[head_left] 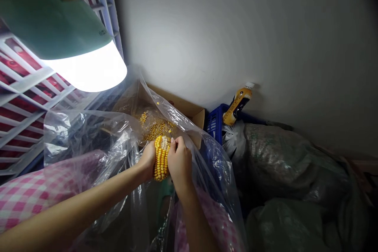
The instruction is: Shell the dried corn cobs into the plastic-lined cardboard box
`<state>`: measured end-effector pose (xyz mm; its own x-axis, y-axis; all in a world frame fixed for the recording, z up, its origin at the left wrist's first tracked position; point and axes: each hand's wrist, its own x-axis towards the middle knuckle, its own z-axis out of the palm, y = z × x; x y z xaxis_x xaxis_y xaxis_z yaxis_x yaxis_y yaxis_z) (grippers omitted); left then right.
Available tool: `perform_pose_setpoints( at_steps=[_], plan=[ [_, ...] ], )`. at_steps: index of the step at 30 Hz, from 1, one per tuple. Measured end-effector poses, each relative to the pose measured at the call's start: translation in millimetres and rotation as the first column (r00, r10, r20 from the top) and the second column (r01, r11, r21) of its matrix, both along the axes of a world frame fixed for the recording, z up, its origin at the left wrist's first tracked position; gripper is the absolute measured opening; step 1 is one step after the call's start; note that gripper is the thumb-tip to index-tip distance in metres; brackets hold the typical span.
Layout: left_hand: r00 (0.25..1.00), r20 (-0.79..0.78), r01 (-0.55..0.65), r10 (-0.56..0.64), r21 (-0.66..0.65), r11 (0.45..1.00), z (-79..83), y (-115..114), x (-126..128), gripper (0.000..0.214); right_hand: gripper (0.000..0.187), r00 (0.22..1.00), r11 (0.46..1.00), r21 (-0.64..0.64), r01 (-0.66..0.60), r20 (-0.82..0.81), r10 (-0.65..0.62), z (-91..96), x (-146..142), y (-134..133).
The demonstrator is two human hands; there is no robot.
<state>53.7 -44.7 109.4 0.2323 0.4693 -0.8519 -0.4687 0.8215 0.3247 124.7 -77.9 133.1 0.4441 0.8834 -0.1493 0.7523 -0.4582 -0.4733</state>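
Observation:
An ear of corn (161, 161) stands tilted in my left hand (148, 158), whose fingers close round its left side. Its kernels are yellow, and a pale bare patch shows near the top where some are gone. My right hand (180, 161) is closed against the cob's right side. A thin dark tool (171, 134) pokes out from between thumb and forefinger near the bare patch; the rest of it is hidden in the fist. Beyond the hands, loose corn kernels (159, 130) lie in a clear plastic bag (118, 126) spread inside a cardboard box (189, 111).
A bright lamp (91, 69) hangs close at upper left before a plastic crate (26, 82). A yellow-labelled bottle (238, 104) leans from a blue basket (215, 124) by the wall. Dark full sacks (289, 161) lie at right. Pink checked cloth (44, 189) covers the lap.

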Motion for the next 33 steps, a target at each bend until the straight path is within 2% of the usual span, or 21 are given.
perform_pose_setpoints(
  at_steps=[3, 6, 9, 11, 13, 15, 18, 21, 24, 27, 30, 33],
  plan=[
    [0.993, 0.056, 0.101, -0.106, 0.075, 0.992, -2.0, 5, -3, 0.023, 0.025, 0.995, 0.996, 0.079, -0.036, -0.094, 0.043, 7.2, 14, 1],
    [0.989, 0.109, 0.081, -0.101, 0.171, 0.982, -7.5, 17, -7, 0.023, 0.029, 0.982, 0.983, 0.127, -0.135, -0.117, 0.150, 17.0, 27, -5],
    [0.988, 0.126, 0.060, -0.088, 0.210, 0.976, -10.1, 25, -9, 0.022, 0.029, 0.970, 0.967, 0.080, -0.242, 0.038, 0.240, 21.3, 26, -13],
    [0.990, 0.129, 0.037, -0.062, 0.185, 0.982, -8.9, 26, -9, 0.022, 0.027, 0.938, 0.957, 0.001, -0.290, 0.197, 0.284, 21.6, 20, -17],
    [0.991, 0.123, 0.024, -0.044, 0.158, 0.987, -7.0, 26, -10, 0.023, 0.026, 0.907, 0.948, -0.059, -0.312, 0.278, 0.316, 22.5, 17, -20],
    [0.991, 0.121, 0.029, -0.049, 0.156, 0.987, -6.1, 26, -10, 0.023, 0.025, 0.907, 0.941, -0.067, -0.333, 0.251, 0.339, 25.7, 18, -23],
    [0.994, 0.109, 0.009, -0.029, 0.175, 0.984, -6.5, 30, -11, 0.024, 0.025, 0.923, 0.928, -0.004, -0.374, 0.092, 0.373, 33.1, 27, -24],
    [0.996, 0.084, -0.020, 0.004, 0.193, 0.981, -5.9, 35, -11, 0.024, 0.025, 0.944, 0.943, 0.057, -0.329, -0.005, 0.330, 37.2, 33, -24],
    [0.996, 0.090, 0.010, -0.027, 0.187, 0.982, -1.6, 34, -9, 0.023, 0.026, 0.966, 0.967, 0.059, -0.246, 0.094, 0.240, 32.1, 27, -24],
    [0.998, 0.066, -0.009, -0.001, 0.144, 0.990, 1.2, 30, -8, 0.024, 0.022, 0.931, 0.976, 0.000, -0.216, 0.301, 0.206, 17.6, 5, -26],
    [0.993, -0.016, -0.112, 0.115, 0.145, 0.983, -3.3, 28, -9, 0.025, 0.021, 0.870, 0.964, -0.066, -0.257, 0.420, 0.260, 3.3, -18, -30],
    [0.983, -0.070, -0.159, 0.171, 0.158, 0.975, -10.1, 30, -12, 0.023, 0.023, 0.845, 0.949, -0.120, -0.290, 0.433, 0.313, 1.7, -23, -33]
  ],
)
